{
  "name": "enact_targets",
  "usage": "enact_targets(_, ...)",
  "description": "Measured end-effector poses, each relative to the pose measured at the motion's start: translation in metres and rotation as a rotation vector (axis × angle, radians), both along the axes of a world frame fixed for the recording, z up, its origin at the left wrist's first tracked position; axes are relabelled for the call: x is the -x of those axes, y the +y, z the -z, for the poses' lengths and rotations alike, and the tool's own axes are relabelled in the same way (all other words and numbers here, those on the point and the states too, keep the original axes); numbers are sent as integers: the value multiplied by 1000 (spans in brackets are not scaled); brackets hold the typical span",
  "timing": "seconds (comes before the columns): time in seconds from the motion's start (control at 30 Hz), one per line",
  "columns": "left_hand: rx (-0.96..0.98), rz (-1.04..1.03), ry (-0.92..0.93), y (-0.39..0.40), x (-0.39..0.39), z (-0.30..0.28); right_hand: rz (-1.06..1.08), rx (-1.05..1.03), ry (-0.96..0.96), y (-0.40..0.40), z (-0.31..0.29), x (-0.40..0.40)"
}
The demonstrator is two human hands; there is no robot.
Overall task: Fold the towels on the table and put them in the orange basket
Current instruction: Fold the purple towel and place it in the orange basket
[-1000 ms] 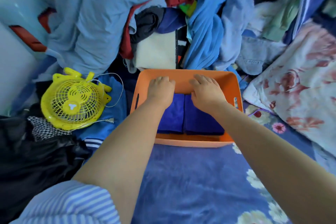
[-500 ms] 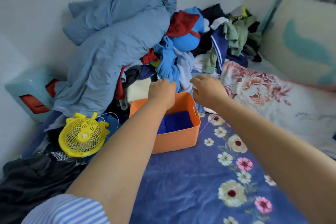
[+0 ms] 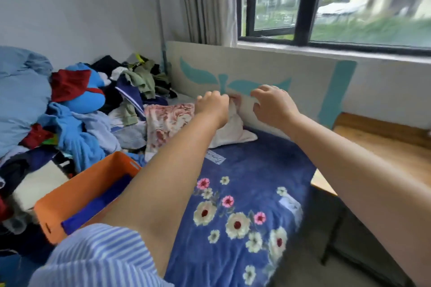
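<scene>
Head view, single entry.

Left hand (image 3: 213, 106): raised over the far end of the bed, fingers curled, grip apparently pinching the top edge of the floral cloth (image 3: 168, 121); motion blur leaves it uncertain whether it grasps the cloth or merely hovers in front of it.

Right hand (image 3: 274, 106): level with the left grip and just to its right, fingers bent like a claw, grasping nothing visible. Judged as poised to take a second edge, so the piece can be lifted by two corners.

Orange basket (image 3: 77, 193): well below and nearer than both grips, beside the left forearm. It sits within easy reach for deposits.

Blue towels (image 3: 93, 207): folded, lying inside the basket; this share of the task looks done.

Clothes heap (image 3: 77, 105): left of the left grip, against the wall.

Flowered blanket (image 3: 245, 193): spread on the bed beneath both forearms.
</scene>
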State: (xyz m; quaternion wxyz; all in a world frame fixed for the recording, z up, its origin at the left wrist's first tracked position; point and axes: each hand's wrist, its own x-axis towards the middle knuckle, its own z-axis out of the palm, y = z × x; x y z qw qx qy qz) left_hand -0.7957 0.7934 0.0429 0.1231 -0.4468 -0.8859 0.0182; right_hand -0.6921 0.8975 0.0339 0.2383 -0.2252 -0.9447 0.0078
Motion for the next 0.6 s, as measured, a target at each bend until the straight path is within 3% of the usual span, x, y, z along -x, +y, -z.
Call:
enact_targets(0.27,-26,395,22,117,-175,-17,392,-20,25,68,-26,-209)
enact_targets(0.6,-53,745,12,237,-412,-18,736,109,176,138,-16,-485)
